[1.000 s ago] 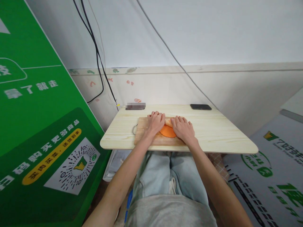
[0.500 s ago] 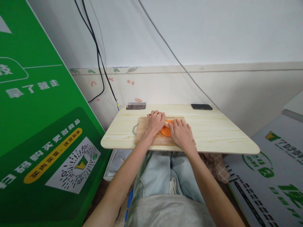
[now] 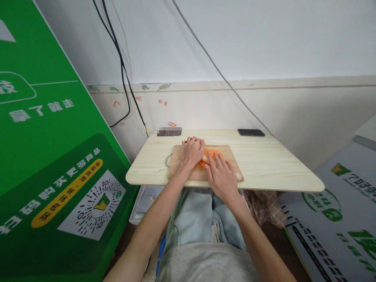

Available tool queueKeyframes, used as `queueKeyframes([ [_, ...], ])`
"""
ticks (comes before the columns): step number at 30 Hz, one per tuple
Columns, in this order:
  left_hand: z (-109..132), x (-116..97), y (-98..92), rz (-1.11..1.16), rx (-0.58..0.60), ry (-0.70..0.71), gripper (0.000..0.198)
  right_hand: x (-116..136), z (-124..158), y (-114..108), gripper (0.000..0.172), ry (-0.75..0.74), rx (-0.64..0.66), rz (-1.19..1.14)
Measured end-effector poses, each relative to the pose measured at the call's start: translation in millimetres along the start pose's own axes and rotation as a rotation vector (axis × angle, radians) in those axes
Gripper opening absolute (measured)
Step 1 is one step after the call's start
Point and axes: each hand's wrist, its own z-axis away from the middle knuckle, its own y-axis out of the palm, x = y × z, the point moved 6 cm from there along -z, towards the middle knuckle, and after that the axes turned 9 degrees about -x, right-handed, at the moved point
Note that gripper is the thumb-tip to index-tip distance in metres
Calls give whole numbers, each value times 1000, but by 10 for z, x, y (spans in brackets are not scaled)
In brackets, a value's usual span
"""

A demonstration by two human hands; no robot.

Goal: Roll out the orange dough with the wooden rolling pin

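Note:
A wooden rolling pin (image 3: 206,159) lies slantwise across a flattened orange sheet (image 3: 216,151), which looks like dough or clay. Both rest on a wooden cutting board (image 3: 175,161) with a metal handle loop at its left side. My left hand (image 3: 194,150) is curled over the pin's far left end, its fingers bent. Across the pin's nearer part lies my right hand (image 3: 222,172), its fingers stretched out and slightly spread over the pin and the orange sheet. The pin's pale near end shows just right of that hand. My hands cover much of the pin and sheet.
The board stands on a pale wooden table (image 3: 273,164) against the wall. A black phone (image 3: 251,132) lies at the back right, and a dark, partly blurred object (image 3: 169,132) at the back left. A green sign panel (image 3: 58,156) leans at left; a printed grey panel (image 3: 331,219) stands at right.
My right hand has slid left and toward me, its fingers now flatter over the pin. The pin's near end has come into view. My left hand stays almost in place.

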Motion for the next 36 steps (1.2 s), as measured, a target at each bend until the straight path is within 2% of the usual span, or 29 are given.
queueKeyframes([
  [2, 2, 1, -1, 3, 1, -2, 45, -62, -65, 16, 64, 20, 13, 6],
  [8, 7, -25, 10, 27, 42, 27, 44, -482, -564, -21, 62, 128, 151, 81],
  [10, 6, -25, 13, 30, 47, 29, 44, -531, -624, -33, 62, 130, 190, 91],
  [13, 5, -14, 18, 18, 34, 19, 43, -450, -532, -46, 61, 99, 149, 91],
  [18, 3, 16, 29, -26, -8, -1, 43, -137, -137, -18, 62, 34, 12, 48],
  [20, 0, 29, 28, -39, -22, -12, 44, -79, -70, -17, 62, 28, -9, 40],
  [23, -2, 29, 33, -45, -13, -15, 43, -139, -173, -23, 60, 47, 28, 58],
  [30, 23, -28, 20, -11, 29, 23, 38, -592, -693, 16, 60, 118, 180, 152],
  [33, 19, -30, 14, -12, 25, 22, 39, -641, -712, 53, 62, 118, 192, 154],
  [36, 9, -16, 24, -23, 19, 14, 40, -518, -544, 51, 63, 91, 125, 128],
])
